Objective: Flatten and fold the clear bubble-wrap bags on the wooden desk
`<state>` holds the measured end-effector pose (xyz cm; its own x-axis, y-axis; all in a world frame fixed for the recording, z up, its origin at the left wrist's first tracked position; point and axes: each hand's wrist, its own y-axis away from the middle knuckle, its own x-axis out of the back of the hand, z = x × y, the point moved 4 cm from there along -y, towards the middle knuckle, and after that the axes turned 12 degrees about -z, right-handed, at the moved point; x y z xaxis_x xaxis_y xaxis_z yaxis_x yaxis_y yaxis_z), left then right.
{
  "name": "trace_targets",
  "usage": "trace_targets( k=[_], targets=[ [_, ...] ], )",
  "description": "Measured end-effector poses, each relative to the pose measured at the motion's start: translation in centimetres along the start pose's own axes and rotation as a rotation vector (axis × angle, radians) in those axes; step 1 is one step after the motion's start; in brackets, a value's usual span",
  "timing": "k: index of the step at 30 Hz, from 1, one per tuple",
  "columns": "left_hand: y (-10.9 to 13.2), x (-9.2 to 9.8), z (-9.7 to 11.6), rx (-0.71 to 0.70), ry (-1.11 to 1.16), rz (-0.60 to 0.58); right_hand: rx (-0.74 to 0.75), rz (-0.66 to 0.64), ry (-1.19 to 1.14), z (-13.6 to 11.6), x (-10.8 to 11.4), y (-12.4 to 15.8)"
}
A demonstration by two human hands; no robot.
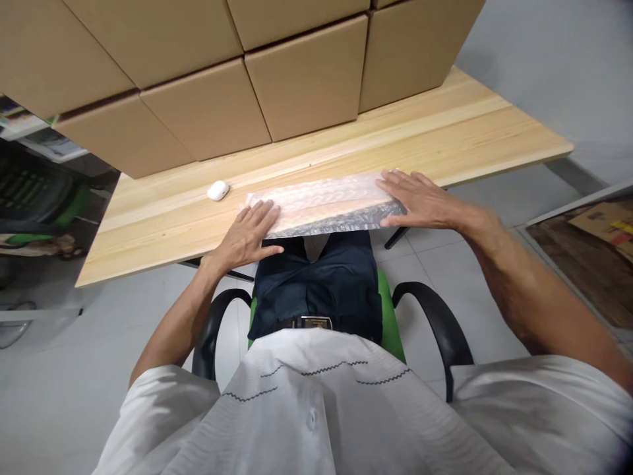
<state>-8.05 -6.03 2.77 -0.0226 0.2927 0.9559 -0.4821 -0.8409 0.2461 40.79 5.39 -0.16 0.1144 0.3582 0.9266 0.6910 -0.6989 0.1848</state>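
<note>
Currently, your left hand lies open, palm down, fingers straight and thumb angled away, on one end of a translucent, bumpy plastic sheet; your right hand spreads over the other end, equally open. Neither grasps anything. Long and narrow, the sheet lies along and slightly over the near edge of the pale, wood-grained table.

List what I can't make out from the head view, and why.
Head view: parts of the plastic wrap at its two ends, covered by the left hand and right hand.
Head view: tops of the upper cardboard boxes, cut off by the picture's top edge.
Head view: whatever those boxes may contain, hidden by their walls.
Head view: marking on the belt buckle, too small.
</note>
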Motion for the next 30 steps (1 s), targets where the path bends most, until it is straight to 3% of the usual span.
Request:
trace_targets(
  k=[7, 18, 30],
  targets=[
    [1.2, 0.3, -1.4, 0.018, 0.102, 0.053, 0.068, 0.030, 0.088, 0.8, -0.8, 0.9],
    [1.2, 1.0, -2.0, -0.034, 0.238, 0.100, 0.097, 0.087, 0.108, 1.9, -1.5, 1.2],
    [1.1, 1.1, -2.8, 0.000, 0.306, 0.213, -0.036, 0.283, 0.045, -2.2, -0.5, 1.1]
  ],
)
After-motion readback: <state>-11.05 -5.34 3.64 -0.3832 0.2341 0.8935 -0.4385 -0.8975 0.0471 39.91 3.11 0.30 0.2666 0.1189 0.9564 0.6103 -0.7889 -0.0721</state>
